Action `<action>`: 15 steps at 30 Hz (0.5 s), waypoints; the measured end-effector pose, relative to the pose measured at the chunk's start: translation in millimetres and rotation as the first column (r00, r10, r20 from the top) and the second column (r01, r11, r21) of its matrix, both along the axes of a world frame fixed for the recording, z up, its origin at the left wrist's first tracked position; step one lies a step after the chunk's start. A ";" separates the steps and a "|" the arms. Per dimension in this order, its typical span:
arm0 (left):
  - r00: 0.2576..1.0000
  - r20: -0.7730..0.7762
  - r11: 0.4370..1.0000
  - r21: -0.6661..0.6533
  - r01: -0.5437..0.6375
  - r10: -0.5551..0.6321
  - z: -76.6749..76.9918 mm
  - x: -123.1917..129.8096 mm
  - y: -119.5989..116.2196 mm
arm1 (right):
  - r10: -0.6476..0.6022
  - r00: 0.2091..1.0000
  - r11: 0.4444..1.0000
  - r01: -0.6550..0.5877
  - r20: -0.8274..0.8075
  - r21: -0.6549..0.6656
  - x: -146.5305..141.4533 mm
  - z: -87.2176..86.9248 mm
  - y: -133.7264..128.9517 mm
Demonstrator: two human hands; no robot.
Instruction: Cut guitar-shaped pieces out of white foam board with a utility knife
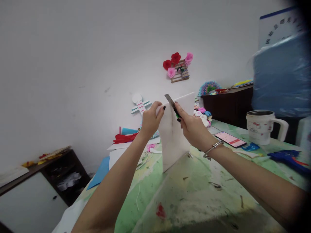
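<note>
Near the centre of the frame, the left hand (151, 119) is pinching the upper left corner of a white board (173, 145) narrowly between thumb and fingers, probably to steady it while it is standing on its lower edge. That edge is seemingly resting on the green-covered table (145, 191), which would be taking the board's weight so that the fingers are only having to balance it. The right hand (195, 129) is closing around a cutter (171, 101), its forefinger lying forward along the tool, likely for finer control of the blade. The blade is pointing towards the upper left and crossing the board's top edge, its tip showing above; whether it is touching the board, I cannot tell. A faint dark line (172, 123) is running down the board's face just below, perhaps serving as a guide mark. By gripping from the left and from the right, the hands are leaving most of that face visible. At the right of the frame, a phone (230, 139), a white mug (259, 127) and a dark blue tool (289, 159) are lying or standing beyond the right forearm, apart from the board and out of the blade's way.
</note>
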State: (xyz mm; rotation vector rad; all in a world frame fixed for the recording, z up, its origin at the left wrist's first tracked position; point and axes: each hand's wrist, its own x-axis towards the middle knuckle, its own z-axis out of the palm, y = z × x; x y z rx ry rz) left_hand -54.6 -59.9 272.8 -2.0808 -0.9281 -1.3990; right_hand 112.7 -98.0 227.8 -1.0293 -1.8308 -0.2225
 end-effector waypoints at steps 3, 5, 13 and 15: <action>1.000 -0.001 1.000 -0.003 -0.002 0.002 -0.1 -1.2 0.1 | 0.004 1.000 1.000 -0.004 -0.001 0.020 -0.8 -0.7 0.3; 1.000 -0.001 1.000 -0.007 0.000 0.000 -0.2 -1.6 0.8 | 0.005 1.000 1.000 -0.005 0.003 0.008 -1.5 -0.3 -0.6; 1.000 0.006 0.999 -0.035 0.001 -0.001 -0.5 -0.5 -2.4 | -0.040 0.997 0.999 0.042 0.065 -0.032 -0.7 -0.2 -2.0; 1.000 0.010 0.999 -0.043 -0.005 0.006 -0.4 -1.4 -4.2 | -0.061 0.994 0.998 0.063 0.086 -0.025 -1.4 -0.4 -0.6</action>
